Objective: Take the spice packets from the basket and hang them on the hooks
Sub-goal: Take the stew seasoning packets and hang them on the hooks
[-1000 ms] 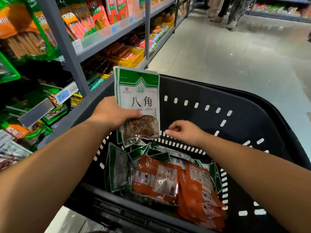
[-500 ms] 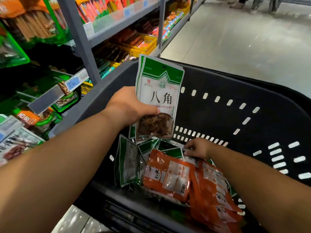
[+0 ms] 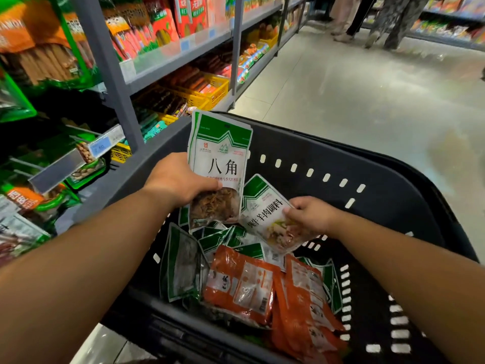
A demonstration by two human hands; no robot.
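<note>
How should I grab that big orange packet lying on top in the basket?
Probably pinch its far top edge, coming down from above. The orange packet lies nearly flat, face up, on top of the pile in the basket, so that edge looks free, while the other orange packets crowd its right side.

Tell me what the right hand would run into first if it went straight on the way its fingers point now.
Likely the star anise packet gripped by the left hand: the right hand, pinching a seasoning packet, points leftward at it. Depth is unclear.
</note>
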